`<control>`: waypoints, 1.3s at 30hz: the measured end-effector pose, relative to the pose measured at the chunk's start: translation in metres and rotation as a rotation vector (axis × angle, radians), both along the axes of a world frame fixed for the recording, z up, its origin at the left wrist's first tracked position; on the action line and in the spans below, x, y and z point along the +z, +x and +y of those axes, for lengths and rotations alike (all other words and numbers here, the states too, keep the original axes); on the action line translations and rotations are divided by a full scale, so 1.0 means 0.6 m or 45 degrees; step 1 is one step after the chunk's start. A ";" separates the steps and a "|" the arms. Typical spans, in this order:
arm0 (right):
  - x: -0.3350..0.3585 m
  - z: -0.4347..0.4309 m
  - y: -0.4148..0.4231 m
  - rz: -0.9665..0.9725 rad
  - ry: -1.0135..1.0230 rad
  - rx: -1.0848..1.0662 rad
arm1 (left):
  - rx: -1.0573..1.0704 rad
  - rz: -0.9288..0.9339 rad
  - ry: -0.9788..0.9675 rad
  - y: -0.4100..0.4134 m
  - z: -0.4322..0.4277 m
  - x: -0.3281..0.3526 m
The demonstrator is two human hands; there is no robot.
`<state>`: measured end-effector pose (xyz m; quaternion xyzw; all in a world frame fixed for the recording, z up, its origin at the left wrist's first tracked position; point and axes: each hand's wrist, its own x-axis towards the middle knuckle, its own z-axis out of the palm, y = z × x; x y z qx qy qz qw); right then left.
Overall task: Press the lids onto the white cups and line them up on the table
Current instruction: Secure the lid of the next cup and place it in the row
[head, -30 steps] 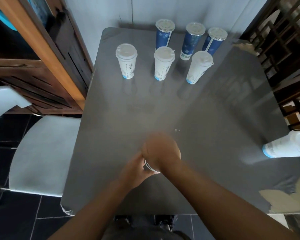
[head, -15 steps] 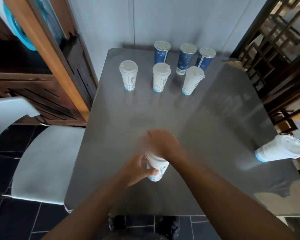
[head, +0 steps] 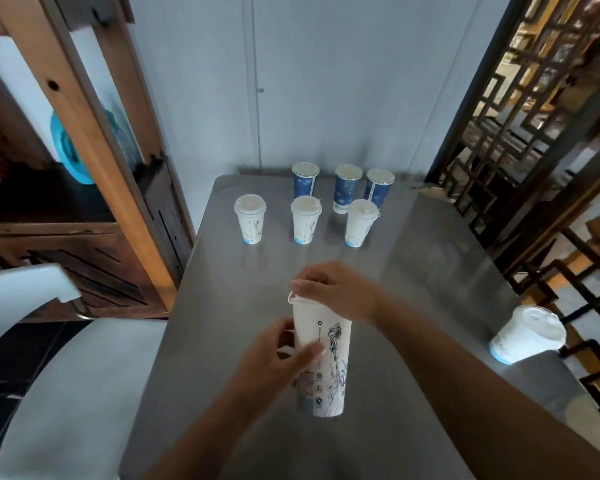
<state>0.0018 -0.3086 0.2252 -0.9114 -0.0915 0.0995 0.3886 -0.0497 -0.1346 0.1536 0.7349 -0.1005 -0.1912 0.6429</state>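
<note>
A tall white cup with a black drawing stands near the front of the grey table. My left hand wraps its side. My right hand covers the cup's top and grips the white lid, of which only the left edge shows. Three lidded white cups stand in a row farther back: left, middle, right. Another lidded white cup stands at the table's right edge.
Three lidded blue cups stand behind the white row by the wall. A white chair is on the left of the table, with a wooden cabinet behind it. A dark lattice screen lines the right side.
The view has tilted up and the cup now shows taller. My right hand has shifted from pressing flat on top to gripping the lid's rim; my left hand stays on the cup's side.
</note>
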 end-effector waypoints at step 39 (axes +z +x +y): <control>-0.016 -0.020 -0.161 -0.119 0.316 -0.536 | 0.123 0.565 -0.410 0.063 0.087 -0.011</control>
